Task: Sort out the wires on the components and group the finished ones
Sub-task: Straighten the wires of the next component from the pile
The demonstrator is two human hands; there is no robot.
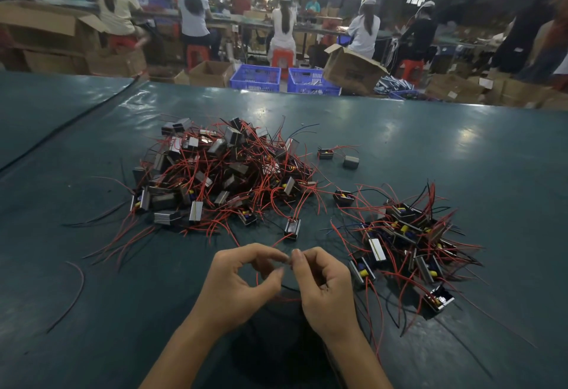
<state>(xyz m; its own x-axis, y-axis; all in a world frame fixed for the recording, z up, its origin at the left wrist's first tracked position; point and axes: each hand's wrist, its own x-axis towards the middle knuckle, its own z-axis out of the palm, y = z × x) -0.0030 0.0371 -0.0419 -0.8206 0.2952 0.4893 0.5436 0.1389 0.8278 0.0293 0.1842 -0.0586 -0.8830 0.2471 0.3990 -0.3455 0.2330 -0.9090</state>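
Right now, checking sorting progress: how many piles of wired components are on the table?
2: the large pile beyond the left hand and the smaller pile right of the right hand. Loose components lie between.

Big component pile (221, 173) centre-left on table (92, 265); smaller pile (408, 241) right; hands near edge, btwn piles.

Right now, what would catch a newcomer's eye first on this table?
A big tangled heap of small components with red wires lies straight ahead, with a smaller heap to its right. In front, the left hand and right hand pinch a thin wire between them.
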